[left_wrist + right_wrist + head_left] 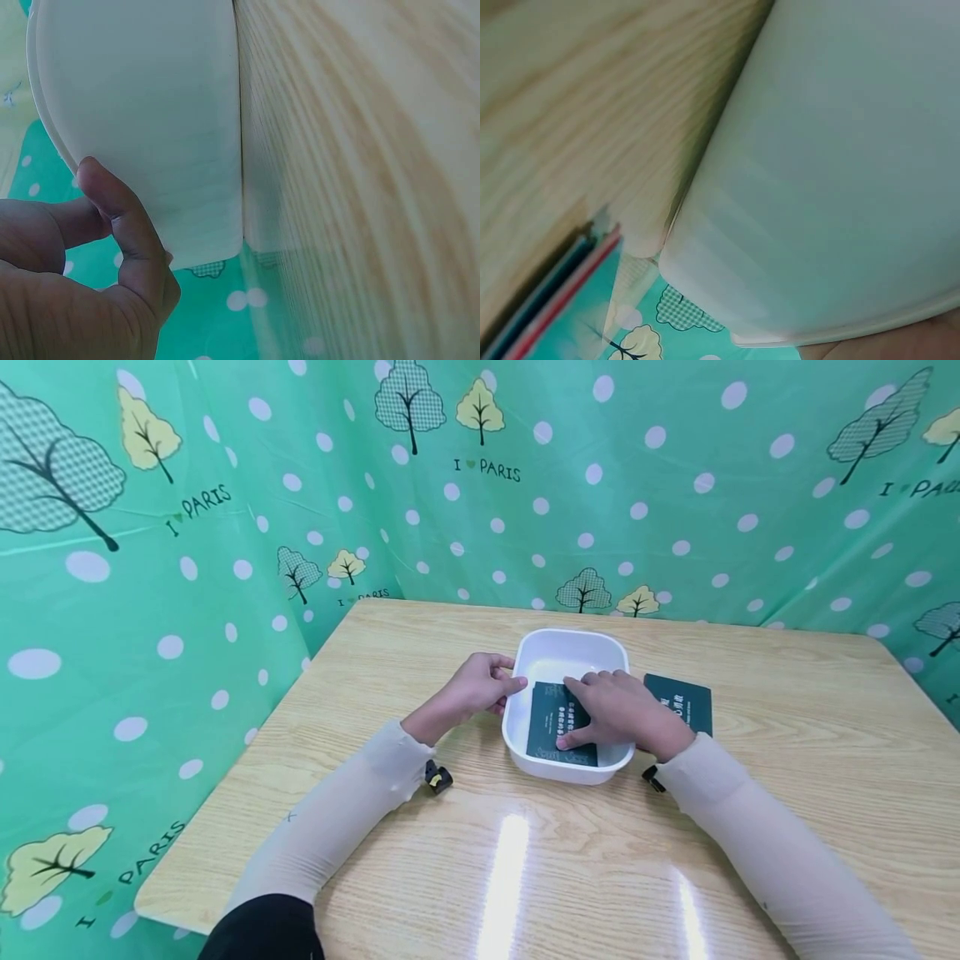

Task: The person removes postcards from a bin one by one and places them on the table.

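A white plastic tub (568, 643) stands on the wooden table. My left hand (487, 685) pinches its left rim, thumb over the edge and fingers outside; the left wrist view shows this hand (120, 240) at the tub's wall (165, 112). Inside the tub lies a dark green booklet (551, 722) with pale printed lettering, its near end by the tub's front wall. My right hand (618, 710) rests on the booklet's right part, index finger and thumb spread across the cover. In the right wrist view the tub's outer wall (817, 172) hides most of this hand.
A second dark green booklet (697, 706) lies on the table (810, 735) just right of the tub, partly behind my right hand; its edge (562, 292) shows in the right wrist view. A green patterned curtain (637, 468) hangs behind the table and along its left side.
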`<control>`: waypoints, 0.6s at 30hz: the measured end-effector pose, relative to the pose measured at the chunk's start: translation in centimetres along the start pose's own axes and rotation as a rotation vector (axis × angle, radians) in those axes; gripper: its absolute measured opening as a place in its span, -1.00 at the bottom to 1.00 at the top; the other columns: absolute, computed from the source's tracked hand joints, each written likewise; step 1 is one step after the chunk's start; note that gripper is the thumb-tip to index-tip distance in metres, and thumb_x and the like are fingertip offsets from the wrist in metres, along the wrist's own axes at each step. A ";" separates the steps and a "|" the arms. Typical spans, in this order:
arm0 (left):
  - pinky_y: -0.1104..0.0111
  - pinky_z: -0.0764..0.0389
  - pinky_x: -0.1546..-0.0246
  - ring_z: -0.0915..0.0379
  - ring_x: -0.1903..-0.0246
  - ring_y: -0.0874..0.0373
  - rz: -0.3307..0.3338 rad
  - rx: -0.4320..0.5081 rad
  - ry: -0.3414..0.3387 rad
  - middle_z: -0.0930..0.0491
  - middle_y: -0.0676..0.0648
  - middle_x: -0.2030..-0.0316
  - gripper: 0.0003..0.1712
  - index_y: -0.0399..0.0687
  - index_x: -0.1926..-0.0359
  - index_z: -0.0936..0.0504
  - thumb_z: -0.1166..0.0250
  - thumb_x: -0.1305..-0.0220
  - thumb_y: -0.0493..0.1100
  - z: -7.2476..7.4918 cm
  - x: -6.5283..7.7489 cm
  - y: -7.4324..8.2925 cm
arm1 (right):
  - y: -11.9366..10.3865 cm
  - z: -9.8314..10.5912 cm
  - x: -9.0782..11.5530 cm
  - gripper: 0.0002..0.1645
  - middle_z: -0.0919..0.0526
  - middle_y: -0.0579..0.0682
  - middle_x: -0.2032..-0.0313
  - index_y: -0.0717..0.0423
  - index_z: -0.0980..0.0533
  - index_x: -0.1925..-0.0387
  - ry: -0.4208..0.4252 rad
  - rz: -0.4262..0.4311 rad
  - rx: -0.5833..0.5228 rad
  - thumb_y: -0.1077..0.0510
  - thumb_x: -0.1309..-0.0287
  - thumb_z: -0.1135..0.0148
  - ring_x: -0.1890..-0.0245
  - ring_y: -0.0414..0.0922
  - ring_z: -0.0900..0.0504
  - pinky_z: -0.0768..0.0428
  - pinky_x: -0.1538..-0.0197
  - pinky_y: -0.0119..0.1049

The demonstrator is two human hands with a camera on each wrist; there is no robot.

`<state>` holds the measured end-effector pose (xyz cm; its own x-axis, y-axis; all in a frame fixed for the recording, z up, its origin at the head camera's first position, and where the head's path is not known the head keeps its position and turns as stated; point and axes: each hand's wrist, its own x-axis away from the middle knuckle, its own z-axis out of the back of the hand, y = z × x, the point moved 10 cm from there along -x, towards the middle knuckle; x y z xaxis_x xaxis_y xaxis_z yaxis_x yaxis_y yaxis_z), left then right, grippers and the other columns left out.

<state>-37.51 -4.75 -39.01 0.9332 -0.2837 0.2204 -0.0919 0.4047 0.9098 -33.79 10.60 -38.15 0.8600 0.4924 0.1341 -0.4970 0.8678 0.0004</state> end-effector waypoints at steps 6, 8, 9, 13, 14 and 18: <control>0.26 -0.69 0.47 -0.52 0.53 0.13 -0.003 0.004 -0.005 -0.54 -0.13 0.31 -0.51 -0.19 -0.21 -0.41 -0.30 -0.34 -0.15 0.0 0.0 0.0 | -0.1 0.4 0.1 0.35 -0.42 0.20 -0.10 0.17 -0.22 -0.42 0.049 0.015 -0.006 -0.64 0.21 -0.22 0.02 0.09 -0.39 -0.45 -0.10 0.05; 0.26 -0.69 0.47 -0.51 0.53 0.14 -0.005 0.003 -0.008 -0.54 -0.13 0.31 -0.50 -0.19 -0.21 -0.41 -0.30 -0.33 -0.15 -0.1 -0.1 0.0 | -0.1 0.5 0.1 0.32 -0.42 0.20 -0.09 0.16 -0.25 -0.40 0.057 0.017 -0.013 -0.63 0.20 -0.24 0.04 0.08 -0.38 -0.46 -0.07 0.03; 0.25 -0.69 0.47 -0.51 0.53 0.14 -0.006 0.003 -0.010 -0.54 -0.13 0.31 -0.50 -0.20 -0.21 -0.41 -0.30 -0.33 -0.15 -0.1 -0.1 0.0 | -0.1 0.5 0.1 0.30 -0.42 0.20 -0.08 0.16 -0.26 -0.40 0.059 0.017 -0.016 -0.62 0.18 -0.24 0.05 0.07 -0.37 -0.46 -0.06 0.02; 0.25 -0.69 0.46 -0.51 0.53 0.14 -0.008 0.006 -0.012 -0.54 -0.13 0.32 -0.50 -0.20 -0.21 -0.41 -0.31 -0.33 -0.15 -0.1 -0.1 -0.1 | -0.1 0.7 0.1 0.21 -0.42 0.18 -0.05 0.15 -0.29 -0.37 0.071 0.018 -0.039 -0.57 0.12 -0.26 0.07 0.06 -0.36 -0.48 0.00 -0.03; 0.25 -0.69 0.47 -0.51 0.53 0.13 -0.007 0.007 -0.013 -0.54 -0.13 0.32 -0.50 -0.20 -0.21 -0.41 -0.31 -0.33 -0.15 -0.1 -0.1 -0.1 | -0.1 0.7 0.1 0.20 -0.42 0.18 -0.05 0.15 -0.30 -0.37 0.076 0.021 -0.043 -0.56 0.12 -0.27 0.08 0.06 -0.36 -0.48 0.02 -0.04; 0.27 -0.68 0.49 -0.51 0.52 0.13 -0.009 0.009 -0.011 -0.55 -0.13 0.32 -0.49 -0.20 -0.22 -0.41 -0.31 -0.32 -0.15 -0.1 -0.2 -0.1 | -0.2 1.0 0.1 0.19 -0.42 0.18 -0.03 0.16 -0.30 -0.36 0.096 0.038 -0.052 -0.55 0.11 -0.28 0.09 0.06 -0.35 -0.48 0.05 -0.06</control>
<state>-37.62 -4.67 -39.21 0.9301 -0.2968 0.2162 -0.0868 0.3944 0.9148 -33.68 10.40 -37.12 0.8489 0.5272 0.0377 -0.5250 0.8494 -0.0544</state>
